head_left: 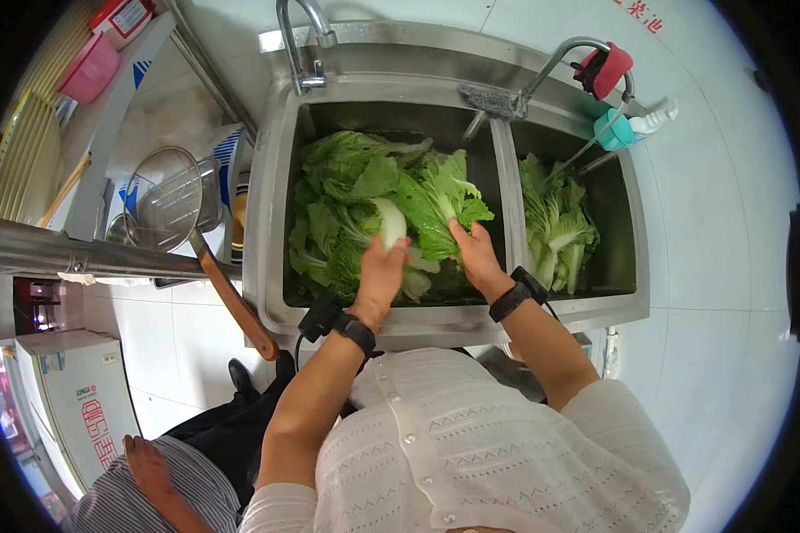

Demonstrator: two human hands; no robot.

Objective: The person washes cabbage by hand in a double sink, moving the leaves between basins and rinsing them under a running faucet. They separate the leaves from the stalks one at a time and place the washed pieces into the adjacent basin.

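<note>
Leafy green cabbage fills much of the left basin of a steel sink, lying in water. My left hand is closed around the white stem of a cabbage leaf. Beside it, my right hand grips the base of another green leaf, its thumb pressed on the stem. Both hands are over the left basin. In the right basin more cabbage lies under a thin stream of water.
A faucet stands behind the left basin, another with a red cloth near the right one. A wire strainer hangs at the left, its wooden handle reaching the sink edge. A seated person is at lower left.
</note>
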